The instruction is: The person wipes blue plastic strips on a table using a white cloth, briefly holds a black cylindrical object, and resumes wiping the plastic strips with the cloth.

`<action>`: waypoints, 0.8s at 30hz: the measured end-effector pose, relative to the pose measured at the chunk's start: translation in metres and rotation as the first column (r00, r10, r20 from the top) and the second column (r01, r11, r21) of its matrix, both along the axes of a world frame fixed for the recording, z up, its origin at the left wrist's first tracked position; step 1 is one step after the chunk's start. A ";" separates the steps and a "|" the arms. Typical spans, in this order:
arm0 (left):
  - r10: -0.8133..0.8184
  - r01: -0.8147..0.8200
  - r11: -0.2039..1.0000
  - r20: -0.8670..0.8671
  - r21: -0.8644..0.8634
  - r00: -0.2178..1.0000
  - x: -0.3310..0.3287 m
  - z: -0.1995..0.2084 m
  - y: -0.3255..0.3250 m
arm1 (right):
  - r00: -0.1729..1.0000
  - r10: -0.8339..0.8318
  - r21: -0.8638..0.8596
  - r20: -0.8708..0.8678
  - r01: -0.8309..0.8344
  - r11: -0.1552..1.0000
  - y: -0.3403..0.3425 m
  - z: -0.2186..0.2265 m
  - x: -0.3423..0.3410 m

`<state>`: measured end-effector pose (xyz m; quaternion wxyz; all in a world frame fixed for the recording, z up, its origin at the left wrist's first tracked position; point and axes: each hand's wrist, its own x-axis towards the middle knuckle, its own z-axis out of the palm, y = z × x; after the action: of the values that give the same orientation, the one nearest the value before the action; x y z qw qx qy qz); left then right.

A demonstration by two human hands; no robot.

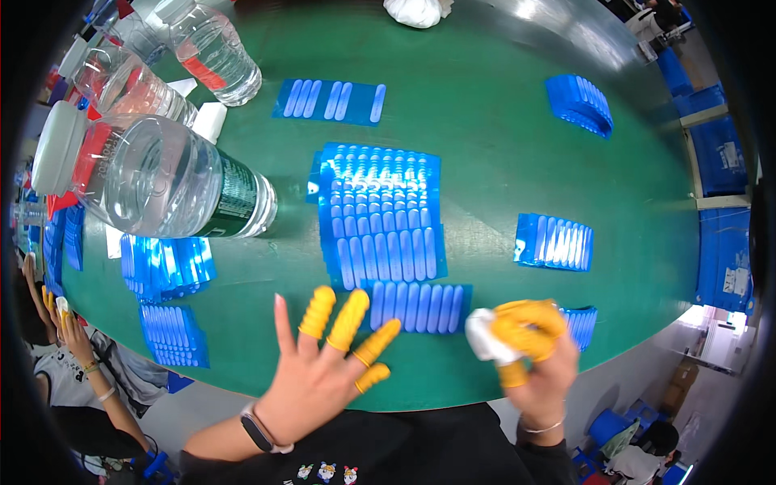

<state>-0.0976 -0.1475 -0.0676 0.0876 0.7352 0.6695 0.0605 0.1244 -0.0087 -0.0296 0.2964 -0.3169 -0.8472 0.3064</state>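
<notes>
My left hand [317,373] lies with fingers spread, yellow finger cots on all but the little finger. Its index fingertip touches or nearly touches the left end of a blue sheet [420,308] bearing a row of pale, rounded strips. At that sheet's right end, my right hand [535,349], also in yellow finger cots, is closed around a crumpled white wipe [487,335]. Just beyond the sheet sits a large overlapping stack of similar blue sheets [380,212]. Another small blue stack [580,327] is partly hidden behind my right hand.
Large clear bottles [174,178] stand at the left on the green table [477,105]. More blue sheets lie at far centre [329,101], right [554,242], far right [582,103] and left [168,267]. A white bundle [416,11] is at the back. Another person's hand [77,338] shows at left.
</notes>
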 end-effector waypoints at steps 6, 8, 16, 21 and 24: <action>-0.002 0.016 0.997 0.193 -0.070 0.981 0.012 -0.003 -0.026 | 0.993 0.054 0.016 0.104 -0.056 0.998 -0.018 -0.029 -0.032; 0.019 0.000 0.996 0.221 -0.088 0.975 0.013 -0.003 -0.028 | 0.967 0.199 0.117 0.157 -0.218 0.969 -0.025 -0.038 -0.040; -0.084 0.076 0.996 0.186 0.050 0.979 0.010 -0.016 -0.026 | 0.953 0.188 0.206 0.239 -0.239 0.949 -0.020 -0.044 -0.039; -0.043 0.027 0.997 0.234 0.070 0.971 0.012 -0.017 -0.025 | 0.970 -0.054 0.318 0.239 -0.026 0.948 0.006 -0.044 -0.032; -0.052 0.038 0.996 0.195 0.076 0.979 0.012 -0.022 -0.022 | 0.968 0.172 0.178 0.182 -0.204 0.963 -0.011 -0.037 -0.032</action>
<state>-0.0859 -0.1700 -0.0894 0.1280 0.7431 0.6382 0.1551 0.0920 -0.0197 -0.0668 0.2246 -0.2285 -0.9210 0.2214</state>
